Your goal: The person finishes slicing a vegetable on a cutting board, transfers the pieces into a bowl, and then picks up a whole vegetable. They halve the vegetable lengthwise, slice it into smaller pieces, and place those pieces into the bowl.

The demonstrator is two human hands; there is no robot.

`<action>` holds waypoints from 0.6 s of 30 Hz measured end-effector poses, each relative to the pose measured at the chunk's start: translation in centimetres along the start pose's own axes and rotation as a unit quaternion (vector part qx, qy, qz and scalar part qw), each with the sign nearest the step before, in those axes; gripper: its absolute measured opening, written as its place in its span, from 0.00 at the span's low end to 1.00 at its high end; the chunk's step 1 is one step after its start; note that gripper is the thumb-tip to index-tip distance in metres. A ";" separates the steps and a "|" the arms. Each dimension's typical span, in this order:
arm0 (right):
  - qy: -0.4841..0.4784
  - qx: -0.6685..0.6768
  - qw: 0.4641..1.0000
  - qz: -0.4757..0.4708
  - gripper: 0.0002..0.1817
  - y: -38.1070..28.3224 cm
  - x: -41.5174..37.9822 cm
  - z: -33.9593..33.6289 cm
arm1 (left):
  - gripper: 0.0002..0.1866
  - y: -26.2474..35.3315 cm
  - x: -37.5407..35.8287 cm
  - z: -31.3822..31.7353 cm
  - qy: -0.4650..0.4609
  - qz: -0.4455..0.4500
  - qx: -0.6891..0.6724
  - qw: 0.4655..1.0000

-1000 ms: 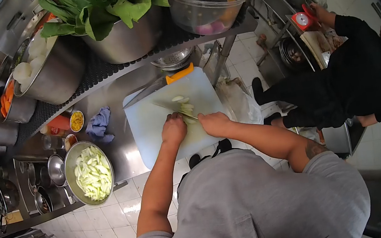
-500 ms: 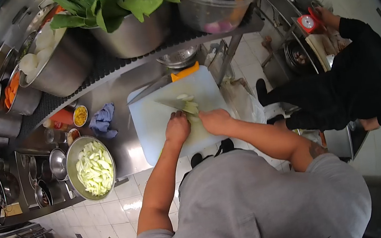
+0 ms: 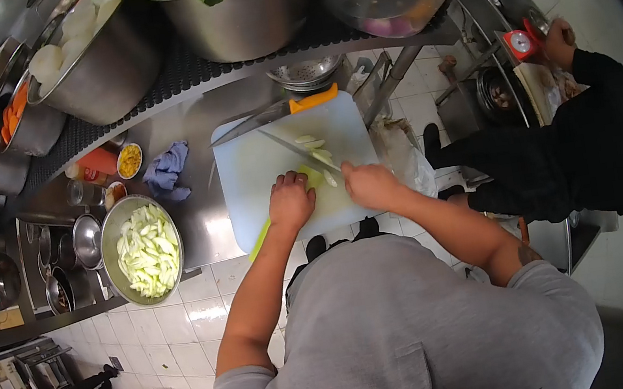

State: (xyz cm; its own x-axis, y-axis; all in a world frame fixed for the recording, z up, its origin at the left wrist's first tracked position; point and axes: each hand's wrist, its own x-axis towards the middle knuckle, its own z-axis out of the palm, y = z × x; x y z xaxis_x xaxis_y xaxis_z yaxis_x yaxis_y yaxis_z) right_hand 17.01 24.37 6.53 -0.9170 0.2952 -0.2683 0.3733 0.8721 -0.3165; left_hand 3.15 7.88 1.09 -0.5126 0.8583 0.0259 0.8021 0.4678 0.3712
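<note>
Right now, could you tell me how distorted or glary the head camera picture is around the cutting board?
Head view: strong fisheye, with black corners and the steel counter bowing; the cutting board at centre is evenly lit and fairly sharp; glare patches lie on the counter beside it; the knife blade looks slightly soft.

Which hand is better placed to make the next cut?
The right hand, probably: it holds the knife over the slices. The left hand presses the vegetable onto the cutting board.
</note>
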 end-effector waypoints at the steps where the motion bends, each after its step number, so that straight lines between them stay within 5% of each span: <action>1: -0.005 0.020 1.000 0.004 0.12 -0.4 -0.4 1.3 | 0.21 0.0 -0.2 -0.3 -0.026 -0.005 0.022 0.999; 10: -0.015 0.111 0.992 0.064 0.12 0.6 -2.1 4.6 | 0.33 -2.5 -1.9 -2.6 -0.115 -0.172 0.087 0.975; 15: -0.011 0.051 0.997 0.065 0.13 1.2 -1.3 3.2 | 0.30 -4.9 -3.4 -3.6 -0.123 -0.174 0.110 0.971; 18: 0.002 0.053 0.995 0.089 0.13 0.1 -0.7 1.0 | 0.35 -2.2 -1.7 -2.9 -0.099 -0.092 0.091 0.987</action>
State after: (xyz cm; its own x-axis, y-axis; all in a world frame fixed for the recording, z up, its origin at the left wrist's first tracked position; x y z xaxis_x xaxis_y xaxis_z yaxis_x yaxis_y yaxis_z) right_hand 17.86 23.82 5.81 -0.8354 0.4427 -0.3258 0.5424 0.7598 -0.3585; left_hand 1.38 4.81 2.97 -0.5986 0.7718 -0.2147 0.7526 0.6336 0.1793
